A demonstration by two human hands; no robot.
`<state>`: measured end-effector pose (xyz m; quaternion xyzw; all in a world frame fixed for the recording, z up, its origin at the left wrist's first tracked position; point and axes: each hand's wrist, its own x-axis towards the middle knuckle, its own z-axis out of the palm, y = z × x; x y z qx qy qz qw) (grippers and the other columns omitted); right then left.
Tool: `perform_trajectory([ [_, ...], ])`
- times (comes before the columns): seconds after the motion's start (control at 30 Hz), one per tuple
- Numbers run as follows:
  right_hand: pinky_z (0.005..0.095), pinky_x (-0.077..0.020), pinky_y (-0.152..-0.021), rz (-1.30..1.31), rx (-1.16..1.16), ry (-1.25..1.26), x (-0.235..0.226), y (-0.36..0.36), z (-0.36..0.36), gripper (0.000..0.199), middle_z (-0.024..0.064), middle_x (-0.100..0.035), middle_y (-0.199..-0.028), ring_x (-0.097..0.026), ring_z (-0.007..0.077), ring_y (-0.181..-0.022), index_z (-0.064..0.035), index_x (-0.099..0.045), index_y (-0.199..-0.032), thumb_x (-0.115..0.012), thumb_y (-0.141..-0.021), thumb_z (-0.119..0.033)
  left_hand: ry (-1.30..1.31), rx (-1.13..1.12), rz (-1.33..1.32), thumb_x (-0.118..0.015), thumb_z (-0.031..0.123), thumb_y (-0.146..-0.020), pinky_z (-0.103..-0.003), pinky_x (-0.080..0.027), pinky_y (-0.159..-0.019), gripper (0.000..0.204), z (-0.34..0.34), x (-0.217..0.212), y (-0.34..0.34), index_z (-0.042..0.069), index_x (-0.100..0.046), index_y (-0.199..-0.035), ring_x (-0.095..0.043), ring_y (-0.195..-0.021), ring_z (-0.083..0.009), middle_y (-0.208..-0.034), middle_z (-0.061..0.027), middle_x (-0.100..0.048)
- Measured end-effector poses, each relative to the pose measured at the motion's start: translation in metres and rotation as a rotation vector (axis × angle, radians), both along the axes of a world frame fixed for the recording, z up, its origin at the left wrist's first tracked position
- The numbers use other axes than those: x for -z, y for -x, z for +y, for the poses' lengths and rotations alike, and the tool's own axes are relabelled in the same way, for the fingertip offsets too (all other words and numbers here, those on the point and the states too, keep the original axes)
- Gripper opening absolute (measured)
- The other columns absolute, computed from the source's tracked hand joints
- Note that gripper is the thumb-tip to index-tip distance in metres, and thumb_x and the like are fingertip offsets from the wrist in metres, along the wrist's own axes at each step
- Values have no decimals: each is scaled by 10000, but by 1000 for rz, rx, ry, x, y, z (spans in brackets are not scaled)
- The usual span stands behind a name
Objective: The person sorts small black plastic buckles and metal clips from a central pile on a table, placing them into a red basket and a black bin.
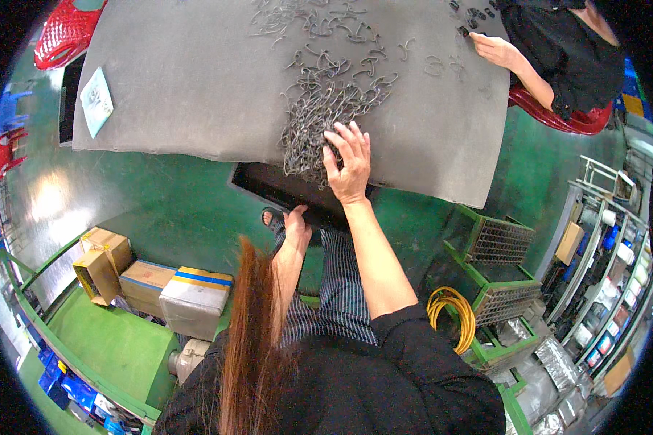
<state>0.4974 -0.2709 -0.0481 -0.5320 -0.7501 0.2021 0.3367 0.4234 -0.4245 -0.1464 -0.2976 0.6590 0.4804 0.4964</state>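
Observation:
A heap of small, dark, curved rubber-like or wire-like pieces (315, 109) spreads over the grey tabletop (189, 94) and reaches its near edge. My right hand (352, 163) rests at the right side of that heap, fingers spread and slightly bent. Below the table edge, at my lap, sits a shallow black tray (257, 185), partly hidden under the tabletop and my right arm. My left hand (297, 223) grips the tray's near rim, its fingers mostly hidden. Some dark pieces hang over the edge above the tray.
Across the table at right, another person's hand (493, 51) holds a small black part. A pale paper sheet (96, 101) lies at the left. Cardboard boxes (145, 286) stand behind left; green-framed crates (500, 243) and a coiled yellow hose (451, 315) are at right.

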Motion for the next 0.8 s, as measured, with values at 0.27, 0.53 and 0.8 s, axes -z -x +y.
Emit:
perform_trajectory([
  [0.27, 468, -272, -1039, -5, -162, 39, -31, 8, -36, 262, 19, -548, -1178, -438, 267, -1195, -184, -608, -989, -649, -731, -177, -309, 728, 542, -546, 96, -786, -388, -439, -836, 323, -86, 99, 24, 79, -537, -1108, -539, -913, -256, -991, -106, -576],
  [0.53, 427, -289, -1033, -15, 184, -203, -16, -117, 105, 274, 145, -527, -1193, -416, 335, -1202, -30, -565, -1088, -552, -836, -136, -437, 372, 366, -530, 143, -857, -313, -411, -858, 263, -84, 94, 20, 50, -545, -1102, -522, -979, -179, -1012, -80, -573],
  [0.8, 502, -163, -1075, -477, 433, 18, 28, -230, 235, 650, 158, -288, -1426, -225, 322, -1338, -53, -271, -1381, -420, -902, -466, -153, 155, -31, -471, 183, -879, -341, -405, -863, 258, -56, 90, 14, 38, -564, -1071, -551, -944, -211, -1006, -96, -600],
])
